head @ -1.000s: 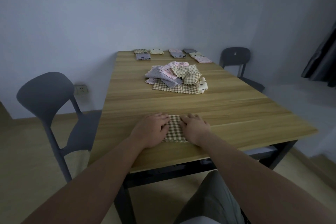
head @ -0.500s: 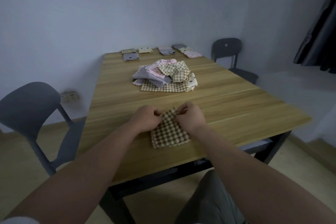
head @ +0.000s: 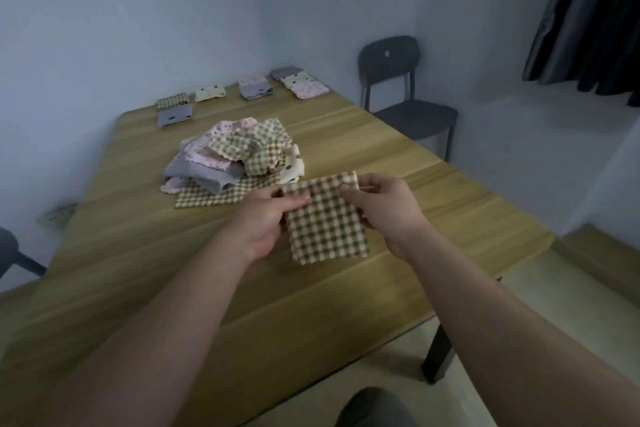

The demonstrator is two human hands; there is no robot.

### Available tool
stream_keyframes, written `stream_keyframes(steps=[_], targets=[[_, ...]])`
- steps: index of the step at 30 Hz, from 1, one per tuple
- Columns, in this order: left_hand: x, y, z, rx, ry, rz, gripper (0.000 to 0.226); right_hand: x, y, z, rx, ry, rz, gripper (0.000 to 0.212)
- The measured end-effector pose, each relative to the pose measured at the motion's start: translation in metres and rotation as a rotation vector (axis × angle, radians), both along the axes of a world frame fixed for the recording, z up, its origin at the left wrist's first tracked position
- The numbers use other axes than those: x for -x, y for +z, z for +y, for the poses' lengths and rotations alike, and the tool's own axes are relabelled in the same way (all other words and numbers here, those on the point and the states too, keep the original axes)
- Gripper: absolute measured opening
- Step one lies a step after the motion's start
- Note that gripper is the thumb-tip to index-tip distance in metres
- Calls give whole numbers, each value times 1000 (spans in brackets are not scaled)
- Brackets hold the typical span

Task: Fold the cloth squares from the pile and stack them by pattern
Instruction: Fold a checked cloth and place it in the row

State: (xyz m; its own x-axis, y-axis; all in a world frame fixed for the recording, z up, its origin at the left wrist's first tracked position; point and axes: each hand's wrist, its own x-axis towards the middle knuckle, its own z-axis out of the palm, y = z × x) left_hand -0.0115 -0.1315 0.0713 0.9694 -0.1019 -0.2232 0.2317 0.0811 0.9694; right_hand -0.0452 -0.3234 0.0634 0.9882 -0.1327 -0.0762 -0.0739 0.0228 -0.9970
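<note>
A folded green-and-cream checked cloth hangs above the wooden table. My left hand pinches its upper left corner and my right hand pinches its upper right corner. Beyond my hands lies the loose pile of cloth squares, checked, pink and grey. Along the table's far edge sit folded stacks: a checked stack, a grey stack, a cream stack, a grey-and-pink stack and a pink stack.
A dark chair stands at the table's far right side. Part of another chair shows at the left edge. A dark curtain hangs at upper right. A wall socket sits low on the left wall.
The checked cloth lay flat under both hands near the table's front edge. Both hands have picked it up by its far corners and carried it forward, toward the pile.
</note>
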Motion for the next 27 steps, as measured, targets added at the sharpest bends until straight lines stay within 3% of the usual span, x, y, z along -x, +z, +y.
stream_keyframes(steps=[5, 10, 11, 18, 24, 27], targets=[[-38, 21, -48, 16, 100, 42, 33, -42, 21, -50, -48, 36, 88, 11], [-60, 99, -77, -13, 234, 58, 23, -73, 108, -82, -87, 31, 224, 11], [-72, 137, -80, -26, 239, 65, 22, -88, 151, -90, -59, 53, 249, 12], [-93, 244, -94, -320, 303, 64, 39, -123, 270, -98, 179, 4, 235, 6], [-122, 274, -123, -124, 101, 118, 30, -152, 298, -127, 231, -104, 188, 18], [-125, 273, -165, -118, 78, 80, 26, -163, 297, -170, 256, -96, 175, 18]])
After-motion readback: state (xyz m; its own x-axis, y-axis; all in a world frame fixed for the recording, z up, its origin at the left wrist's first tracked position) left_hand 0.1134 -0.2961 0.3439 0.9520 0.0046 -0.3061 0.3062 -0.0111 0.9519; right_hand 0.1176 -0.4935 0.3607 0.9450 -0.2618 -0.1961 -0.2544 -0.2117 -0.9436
